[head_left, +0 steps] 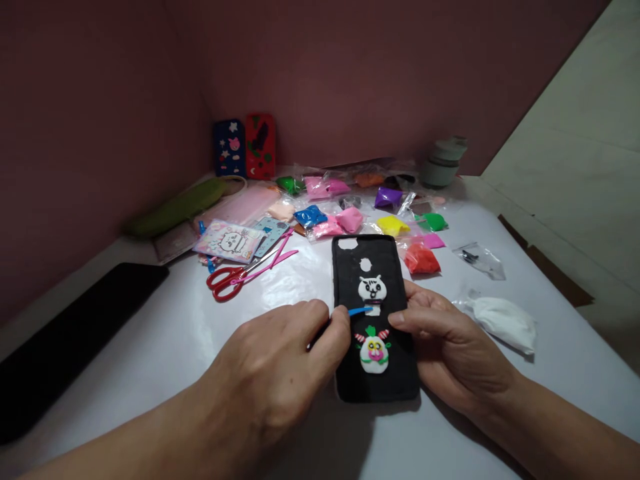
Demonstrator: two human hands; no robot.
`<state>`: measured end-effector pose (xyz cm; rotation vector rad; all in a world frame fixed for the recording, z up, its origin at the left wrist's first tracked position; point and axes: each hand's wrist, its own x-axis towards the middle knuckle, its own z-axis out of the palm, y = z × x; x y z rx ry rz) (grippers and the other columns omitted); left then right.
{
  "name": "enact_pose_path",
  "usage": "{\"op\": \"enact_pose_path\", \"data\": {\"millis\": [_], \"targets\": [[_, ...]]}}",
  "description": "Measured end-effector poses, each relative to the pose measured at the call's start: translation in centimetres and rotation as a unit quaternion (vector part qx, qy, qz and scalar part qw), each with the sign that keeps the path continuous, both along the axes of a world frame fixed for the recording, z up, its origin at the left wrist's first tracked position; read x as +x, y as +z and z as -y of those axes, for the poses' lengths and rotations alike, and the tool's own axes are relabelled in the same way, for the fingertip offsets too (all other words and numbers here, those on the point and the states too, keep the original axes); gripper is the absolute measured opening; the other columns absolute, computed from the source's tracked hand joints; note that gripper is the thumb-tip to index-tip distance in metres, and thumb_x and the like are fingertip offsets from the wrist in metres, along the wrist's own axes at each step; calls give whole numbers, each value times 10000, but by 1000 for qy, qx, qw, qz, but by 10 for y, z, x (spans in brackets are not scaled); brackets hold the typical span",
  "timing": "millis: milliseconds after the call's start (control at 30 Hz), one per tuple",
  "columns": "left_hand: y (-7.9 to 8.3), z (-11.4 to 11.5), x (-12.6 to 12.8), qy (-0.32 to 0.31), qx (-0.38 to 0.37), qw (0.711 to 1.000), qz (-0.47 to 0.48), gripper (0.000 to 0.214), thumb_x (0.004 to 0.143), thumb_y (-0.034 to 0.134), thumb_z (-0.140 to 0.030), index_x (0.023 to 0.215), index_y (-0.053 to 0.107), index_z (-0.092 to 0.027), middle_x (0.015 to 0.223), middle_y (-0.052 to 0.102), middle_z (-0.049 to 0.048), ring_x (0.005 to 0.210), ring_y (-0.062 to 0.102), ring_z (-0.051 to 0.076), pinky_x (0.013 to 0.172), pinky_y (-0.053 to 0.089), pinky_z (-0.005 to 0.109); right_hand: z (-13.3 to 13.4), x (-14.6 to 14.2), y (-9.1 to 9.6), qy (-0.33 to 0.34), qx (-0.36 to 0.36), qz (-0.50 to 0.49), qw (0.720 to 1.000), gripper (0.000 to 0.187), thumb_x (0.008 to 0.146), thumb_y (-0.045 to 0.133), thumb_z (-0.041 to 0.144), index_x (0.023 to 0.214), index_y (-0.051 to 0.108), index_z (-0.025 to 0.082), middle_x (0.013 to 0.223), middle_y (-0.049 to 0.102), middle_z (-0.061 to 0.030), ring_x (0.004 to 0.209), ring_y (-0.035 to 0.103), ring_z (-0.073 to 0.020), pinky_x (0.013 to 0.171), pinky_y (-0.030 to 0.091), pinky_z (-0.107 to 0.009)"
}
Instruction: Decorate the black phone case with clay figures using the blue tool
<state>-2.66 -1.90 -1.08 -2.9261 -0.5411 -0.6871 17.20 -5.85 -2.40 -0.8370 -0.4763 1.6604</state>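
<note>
A black phone case (350,380) lies on the white table (165,347), bearing two small clay figures: a white cat-like face (371,288) and a white and yellow creature (374,352) below it. My left hand (280,363) pinches a thin blue-tipped tool (359,311), its tip touching the clay just under the cat face. My right hand (450,340) grips the case's right edge, thumb resting on its surface.
Several small bags of coloured clay (350,219) lie behind the case, with a white clay bag (505,321) at right. Red scissors (227,279), pink tools and sticker sheets sit at left. Two decorated cases (245,147) lean on the wall. A black flat object (65,340) lies far left.
</note>
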Motion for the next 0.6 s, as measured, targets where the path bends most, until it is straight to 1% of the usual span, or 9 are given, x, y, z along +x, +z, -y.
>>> {"op": "enact_pose_path", "data": {"millis": [133,300,467,600], "targets": [[1,0,-1,-25,6,999,28,303,945,303,-79,1179,492,-43,817,559,62,636,483,151,534,400,265,0,0,0,-3,2,-5,1000,249,620,646,19,819,698,160,780,693,-28,667,596,-136,664,473,-268],[0,-1,-2,-4,11,1000,8,296,929,326,-51,1161,510,-60,797,536,43,611,439,146,504,350,266,0,1,-2,1,-1,-3,1000,237,621,650,20,804,699,163,760,684,-22,661,599,-134,671,472,-268],[0,0,-3,0,12,1000,8,311,930,326,-47,1186,501,-56,827,536,46,631,438,142,524,353,264,0,1,-2,4,3,5,1000,268,626,654,37,859,705,160,785,694,-34,682,620,-149,696,492,-291],[0,0,-3,-1,15,1000,22,309,931,326,-45,1182,506,-60,814,533,40,625,437,137,525,356,259,0,1,-2,7,3,1,1000,254,626,653,36,840,700,164,789,700,-31,684,622,-145,694,492,-280]]}}
